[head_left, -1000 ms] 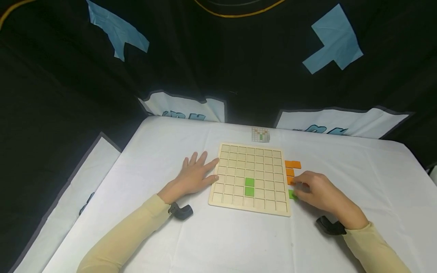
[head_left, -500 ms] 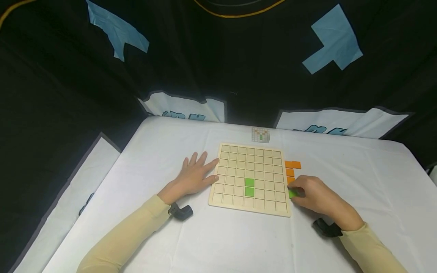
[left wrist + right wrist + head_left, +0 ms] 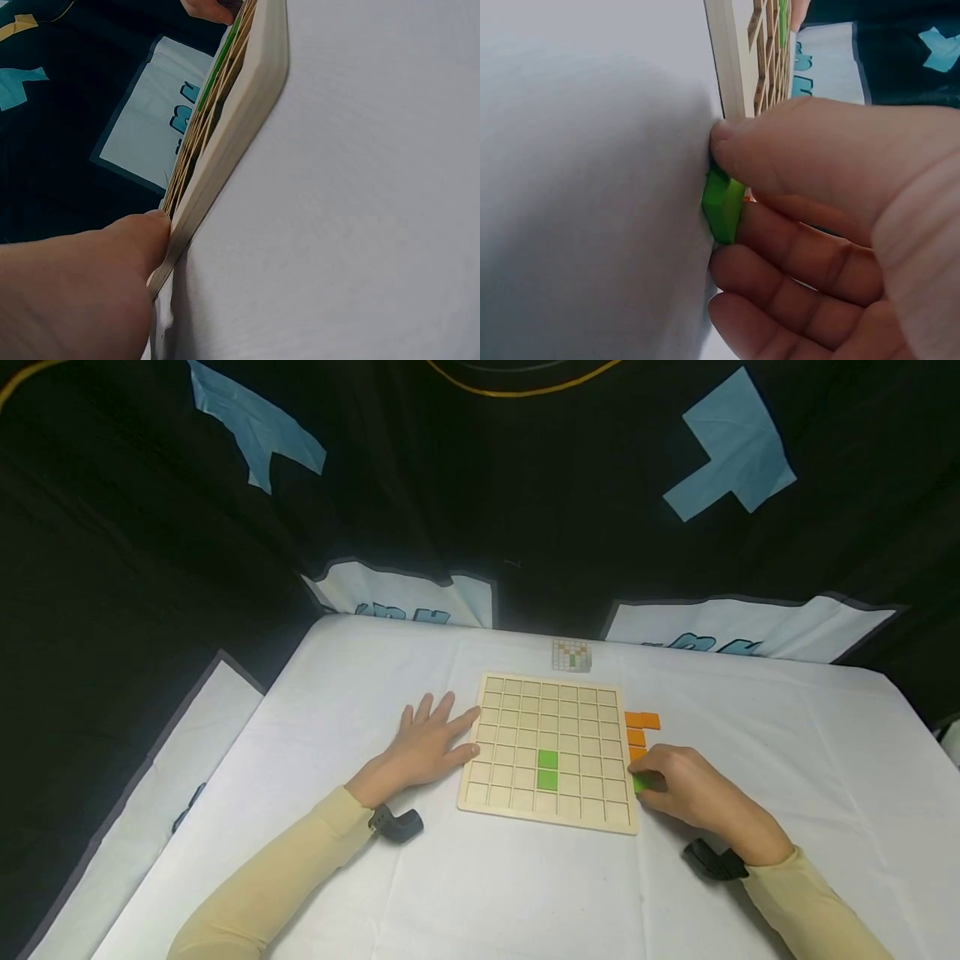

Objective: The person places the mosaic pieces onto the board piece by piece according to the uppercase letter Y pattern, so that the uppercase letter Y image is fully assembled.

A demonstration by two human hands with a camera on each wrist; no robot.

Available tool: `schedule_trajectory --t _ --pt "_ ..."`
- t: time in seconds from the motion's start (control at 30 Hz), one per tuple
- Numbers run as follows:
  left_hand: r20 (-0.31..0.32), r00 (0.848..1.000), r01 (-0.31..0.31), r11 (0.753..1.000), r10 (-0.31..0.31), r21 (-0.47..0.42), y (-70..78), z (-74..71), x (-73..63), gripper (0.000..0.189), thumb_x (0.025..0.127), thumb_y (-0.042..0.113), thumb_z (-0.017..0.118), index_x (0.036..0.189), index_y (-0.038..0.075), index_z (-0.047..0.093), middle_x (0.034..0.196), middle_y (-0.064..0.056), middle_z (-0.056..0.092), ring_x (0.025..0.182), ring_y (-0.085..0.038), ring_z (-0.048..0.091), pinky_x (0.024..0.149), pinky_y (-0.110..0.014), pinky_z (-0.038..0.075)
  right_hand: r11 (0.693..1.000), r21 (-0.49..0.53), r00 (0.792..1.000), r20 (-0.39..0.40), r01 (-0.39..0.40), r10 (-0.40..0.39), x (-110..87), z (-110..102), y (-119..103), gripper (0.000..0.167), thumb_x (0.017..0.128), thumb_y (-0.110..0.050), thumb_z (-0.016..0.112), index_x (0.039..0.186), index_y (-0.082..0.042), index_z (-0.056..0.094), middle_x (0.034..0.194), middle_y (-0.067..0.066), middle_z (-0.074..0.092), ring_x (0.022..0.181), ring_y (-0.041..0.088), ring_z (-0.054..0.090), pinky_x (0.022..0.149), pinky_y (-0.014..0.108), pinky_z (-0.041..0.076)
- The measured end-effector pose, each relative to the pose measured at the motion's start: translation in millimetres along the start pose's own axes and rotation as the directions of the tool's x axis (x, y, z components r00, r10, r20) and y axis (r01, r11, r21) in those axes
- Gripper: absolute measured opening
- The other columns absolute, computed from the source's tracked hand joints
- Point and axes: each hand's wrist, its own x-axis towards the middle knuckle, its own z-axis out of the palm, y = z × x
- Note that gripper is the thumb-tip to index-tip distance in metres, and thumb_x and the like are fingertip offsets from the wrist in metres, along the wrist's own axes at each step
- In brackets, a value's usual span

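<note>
A wooden grid board (image 3: 510, 810) lies flat on the table, and two green tiles (image 3: 548, 760) fill neighbouring cells in one of its columns. My left hand (image 3: 423, 750) is spread with straight fingers; its thumb and index finger touch the board's left rim. Beside the right rim my right hand (image 3: 686, 785) pinches a green tile (image 3: 724, 206) low at the tablecloth, between thumb and curled fingers. Part of that tile is hidden by the fingers. Several orange tiles (image 3: 636, 737) lie along the right rim, just beyond the right hand, the nearest partly covered by it.
Past the board's far edge lies a small card (image 3: 572, 656) printed with a grid of coloured squares. A white cloth (image 3: 480, 893) covers the table. Dark curtains (image 3: 480, 485) with blue tape pieces hang behind it.
My right hand has shifted slightly toward the near side and left, from the nearest orange tile onto the green tile, and its fingers have closed there. The left hand stays put.
</note>
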Motion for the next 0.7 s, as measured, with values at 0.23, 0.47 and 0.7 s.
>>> schedule_trajectory --t 0.23,0.47,0.7 --pt "-0.002 1.000 -0.009 1.000 0.009 0.005 -0.8 0.0 0.3 0.066 0.103 0.052 0.047 0.161 0.025 0.032 0.169 -0.026 0.015 0.154 -0.057 0.006 0.120 -0.076 0.006 1.000 0.008 1.000 -0.013 0.003 -0.003 -0.2 -0.2 2.1 0.022 0.077 0.000 0.081 0.098 -0.002 0.078 0.088 0.001 0.071 0.076 0.009 0.055 0.069 0.027 0.051" --pt "-0.003 1.000 -0.008 1.000 0.008 0.001 -0.9 1.1 0.9 0.066 0.103 0.053 0.047 0.161 0.026 0.032 0.170 -0.025 0.014 0.155 -0.056 0.005 0.121 -0.075 0.006 1.000 0.007 1.000 -0.008 0.000 0.001 0.4 -0.8 2.2 0.020 0.078 0.000 0.080 0.097 -0.003 0.078 0.086 -0.001 0.069 0.075 0.008 0.053 0.068 0.026 0.050" --pt "0.001 1.000 0.001 1.000 -0.001 -0.006 -0.5 1.3 -0.2 0.065 0.104 0.052 0.047 0.162 0.026 0.032 0.170 -0.024 0.013 0.155 -0.055 0.004 0.121 -0.074 0.005 1.000 0.001 1.000 -0.006 -0.013 0.013 1.1 -0.8 1.6 0.020 0.078 0.000 0.081 0.097 -0.003 0.078 0.086 -0.001 0.069 0.075 0.007 0.053 0.069 0.027 0.051"
